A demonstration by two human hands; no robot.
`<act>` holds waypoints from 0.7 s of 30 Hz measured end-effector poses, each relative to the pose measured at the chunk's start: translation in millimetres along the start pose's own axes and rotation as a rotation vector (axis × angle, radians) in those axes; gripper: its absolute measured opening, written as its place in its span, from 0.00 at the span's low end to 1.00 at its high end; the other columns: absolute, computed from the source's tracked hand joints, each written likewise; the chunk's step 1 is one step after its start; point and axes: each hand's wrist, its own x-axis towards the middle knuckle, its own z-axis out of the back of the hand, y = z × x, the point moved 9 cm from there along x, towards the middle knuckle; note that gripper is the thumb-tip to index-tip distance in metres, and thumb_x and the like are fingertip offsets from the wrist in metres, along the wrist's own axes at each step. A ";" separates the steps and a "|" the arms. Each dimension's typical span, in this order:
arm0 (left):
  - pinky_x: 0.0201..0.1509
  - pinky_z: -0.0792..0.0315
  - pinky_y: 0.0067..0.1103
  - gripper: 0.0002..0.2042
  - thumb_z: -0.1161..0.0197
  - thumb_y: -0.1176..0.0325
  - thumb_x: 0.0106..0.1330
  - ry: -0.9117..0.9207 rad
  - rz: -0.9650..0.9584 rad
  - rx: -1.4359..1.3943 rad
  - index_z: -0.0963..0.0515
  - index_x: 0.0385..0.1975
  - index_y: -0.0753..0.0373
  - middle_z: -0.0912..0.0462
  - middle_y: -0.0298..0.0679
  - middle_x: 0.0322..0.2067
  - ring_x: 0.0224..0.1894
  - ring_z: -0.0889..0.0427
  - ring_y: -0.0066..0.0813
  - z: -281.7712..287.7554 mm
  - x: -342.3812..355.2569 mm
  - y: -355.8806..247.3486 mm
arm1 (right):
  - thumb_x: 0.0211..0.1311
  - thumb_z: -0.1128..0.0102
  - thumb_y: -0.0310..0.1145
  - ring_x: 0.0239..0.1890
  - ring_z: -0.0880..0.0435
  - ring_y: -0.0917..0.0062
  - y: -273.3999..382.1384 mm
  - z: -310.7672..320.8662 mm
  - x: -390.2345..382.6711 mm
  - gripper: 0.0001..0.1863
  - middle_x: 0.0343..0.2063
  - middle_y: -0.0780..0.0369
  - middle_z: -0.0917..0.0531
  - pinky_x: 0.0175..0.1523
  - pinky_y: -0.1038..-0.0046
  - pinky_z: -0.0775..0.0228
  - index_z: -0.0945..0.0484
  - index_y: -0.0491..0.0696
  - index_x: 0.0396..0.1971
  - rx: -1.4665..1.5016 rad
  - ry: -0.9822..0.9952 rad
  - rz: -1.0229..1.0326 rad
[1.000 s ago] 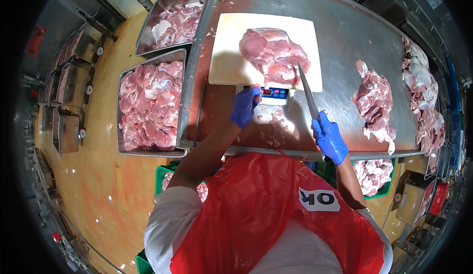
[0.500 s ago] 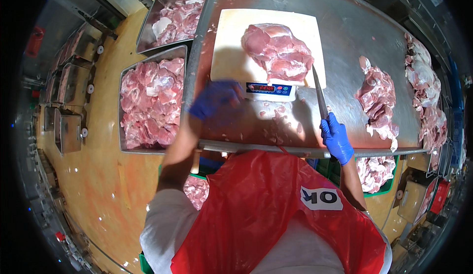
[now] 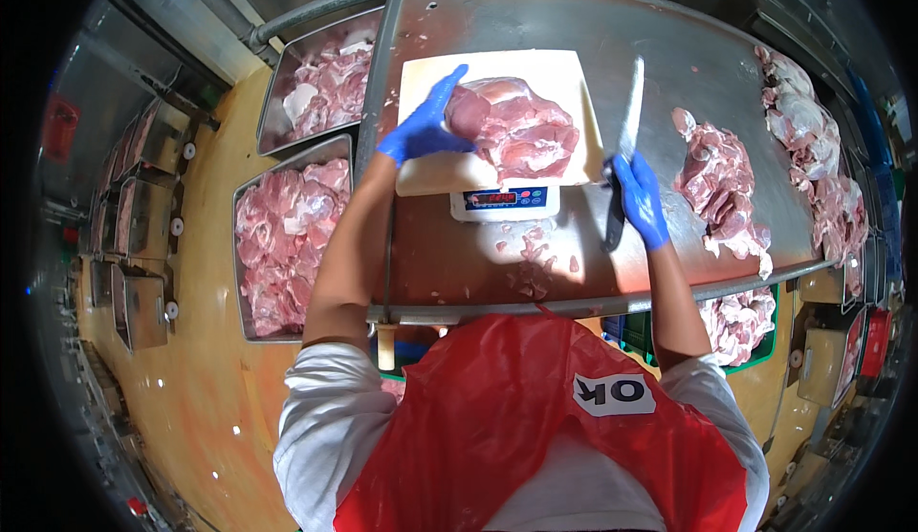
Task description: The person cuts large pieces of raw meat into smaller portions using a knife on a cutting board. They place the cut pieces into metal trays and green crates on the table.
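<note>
A large piece of raw pink meat (image 3: pixel 521 130) lies on a white cutting board (image 3: pixel 430 173), which sits on top of a small digital scale (image 3: pixel 504 204). My left hand (image 3: pixel 430 130), in a blue glove, is at the meat's left side with its fingers spread around that end, touching it. To the right of the board, my blue-gloved right hand (image 3: pixel 639 193) is closed around a knife (image 3: pixel 632 111). Its long blade points away from me and its dark handle shows below my fingers. Small meat scraps (image 3: pixel 533 260) lie in front of the scale.
More raw meat (image 3: pixel 717 178) rests on the steel table (image 3: pixel 459 279) to the right, with further pieces (image 3: pixel 808 140) along its right edge. Two metal bins (image 3: pixel 237 274) of meat stand by the left edge. A green crate (image 3: pixel 765 348) with meat is below the front right.
My left hand has moved away from me, from beside the scale to the meat's left side. The knife's blade has swung to point straighter away from me, its handle now showing below my right hand.
</note>
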 end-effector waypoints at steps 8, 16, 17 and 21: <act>0.64 0.36 0.35 0.42 0.22 0.54 0.40 0.051 0.057 -0.111 0.32 0.60 0.56 0.32 0.54 0.54 0.56 0.30 0.49 -41.5 51.8 -45.0 | 0.71 0.50 0.38 0.34 0.29 0.87 -15.8 -55.7 49.8 0.14 0.34 0.69 0.24 0.44 0.81 0.34 0.26 0.44 0.48 0.333 0.230 -0.089; 0.63 0.38 0.40 0.48 0.25 0.53 0.43 0.213 -0.220 0.191 0.40 0.67 0.59 0.40 0.58 0.62 0.58 0.34 0.60 -51.2 36.8 -76.7 | 0.72 0.51 0.38 0.33 0.29 0.87 -27.4 -39.8 39.6 0.14 0.32 0.69 0.24 0.43 0.79 0.31 0.28 0.45 0.48 0.542 0.122 -0.131; 0.66 0.40 0.40 0.49 0.23 0.53 0.41 0.328 -0.122 0.209 0.39 0.67 0.58 0.42 0.56 0.64 0.62 0.37 0.59 -44.5 43.8 -62.7 | 0.72 0.50 0.38 0.32 0.29 0.87 -22.3 -38.8 37.3 0.13 0.32 0.69 0.24 0.43 0.79 0.30 0.28 0.45 0.48 0.535 0.104 -0.111; 0.71 0.45 0.34 0.49 0.22 0.60 0.38 0.232 0.013 0.129 0.39 0.66 0.58 0.37 0.51 0.62 0.65 0.38 0.47 -40.3 49.5 -38.2 | 0.72 0.50 0.38 0.32 0.27 0.86 -12.0 -41.9 25.9 0.13 0.32 0.68 0.24 0.42 0.79 0.29 0.28 0.45 0.47 0.495 0.088 -0.147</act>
